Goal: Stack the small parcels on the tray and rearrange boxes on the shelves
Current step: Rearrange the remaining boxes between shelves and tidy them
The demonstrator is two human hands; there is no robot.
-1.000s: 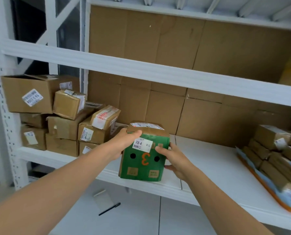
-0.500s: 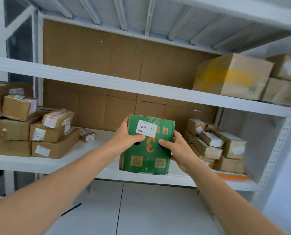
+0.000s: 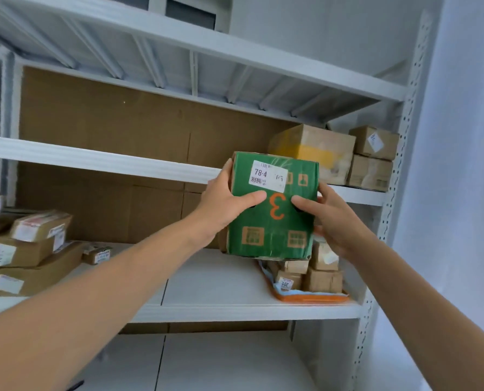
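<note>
- Green cardboard with an orange 3: the green box [image 3: 272,207] is held upright in the air in front of the shelving, with a white label [image 3: 268,176] near its top.
- The left hand [image 3: 224,206] grips the box's left edge, its thumb laid across the front and its fingers [image 3: 229,169] curled round the side.
- The right hand [image 3: 331,218] grips the opposite edge the same way, fingers [image 3: 305,203] pressed to the front face and the rest behind the box.
- Just below the right fingers, an orange tray [image 3: 311,298] sits on the middle shelf [image 3: 207,283] with small parcels [image 3: 322,280] stacked on it. The box hides part of the stack and seems to hang clear of it, though the angle leaves that unsure.
- Above and beyond the right fingers, on the upper shelf [image 3: 94,159], stands a yellow-taped box [image 3: 314,150], with two smaller boxes [image 3: 373,142] stacked just beside it.
- Well to the left of the left fingers, a pile of brown boxes [image 3: 23,249] rests on the middle shelf.
</note>
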